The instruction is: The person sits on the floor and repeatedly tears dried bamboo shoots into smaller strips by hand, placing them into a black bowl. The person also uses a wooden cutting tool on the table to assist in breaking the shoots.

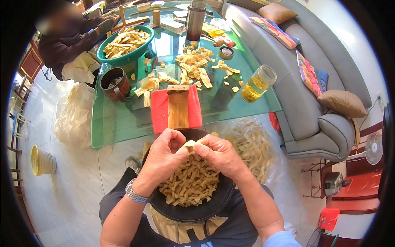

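Between my fingertips is a small pale yellow strip [189, 144], pinched by my left hand [168, 151] and my right hand [217, 151] from either side. Both hands are above a round black basin [185, 216] on my lap, which holds many short yellowish dried pieces [191, 185]. Just beyond my hands, a wooden block with a raised end [178, 108] rests on a folded red cloth [160, 112] at the edge of the glass table [123, 136]. Loose flat strips and chips [196, 63] are scattered farther back on the glass.
A green basin [148, 40] of strips, a brown mug [126, 83], a steel thermos [195, 21] and a glass jar [259, 83] stand on the table. Another person [71, 43] works at left. A plastic bag of strips [253, 145] is beside the grey sofa [308, 111].
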Available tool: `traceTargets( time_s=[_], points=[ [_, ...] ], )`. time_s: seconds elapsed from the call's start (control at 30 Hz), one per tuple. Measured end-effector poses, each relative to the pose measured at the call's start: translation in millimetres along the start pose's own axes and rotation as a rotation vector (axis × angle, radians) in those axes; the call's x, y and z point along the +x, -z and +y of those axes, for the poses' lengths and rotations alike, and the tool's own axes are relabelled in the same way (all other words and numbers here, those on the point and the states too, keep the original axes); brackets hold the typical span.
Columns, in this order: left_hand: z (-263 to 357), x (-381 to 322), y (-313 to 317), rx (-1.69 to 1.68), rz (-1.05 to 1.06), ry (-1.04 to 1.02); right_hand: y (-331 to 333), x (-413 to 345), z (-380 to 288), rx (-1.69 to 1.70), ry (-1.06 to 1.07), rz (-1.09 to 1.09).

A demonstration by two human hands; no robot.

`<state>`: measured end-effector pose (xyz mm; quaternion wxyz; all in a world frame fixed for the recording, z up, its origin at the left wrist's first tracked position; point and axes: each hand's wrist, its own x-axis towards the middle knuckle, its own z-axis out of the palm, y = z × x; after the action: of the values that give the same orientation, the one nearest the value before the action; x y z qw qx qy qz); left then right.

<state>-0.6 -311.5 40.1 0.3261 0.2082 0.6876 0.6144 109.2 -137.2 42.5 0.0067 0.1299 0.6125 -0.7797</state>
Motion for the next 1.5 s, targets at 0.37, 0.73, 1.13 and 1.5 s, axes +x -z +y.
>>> traceTargets(
  time_s=[0.37,0.73,1.13,1.5],
  points=[
    [-1.5,-10.2,-3.7,0.081,0.058,-0.093,-8.6,0.3,-1.7,-0.009,-0.115,0.013],
    [11.3,-11.0,-6.8,-0.126,0.076,0.014,-8.6,4.1,5.8,-0.117,-0.045,-0.075],
    [13.8,-10.0,20.4,-0.118,0.128,-0.029,10.1,5.1,-0.6,-0.127,-0.071,-0.042],
    [10.8,-16.0,38.8,0.430,-0.017,-0.333,-12.1,5.3,11.5,-0.535,0.130,-0.026]
  ],
)
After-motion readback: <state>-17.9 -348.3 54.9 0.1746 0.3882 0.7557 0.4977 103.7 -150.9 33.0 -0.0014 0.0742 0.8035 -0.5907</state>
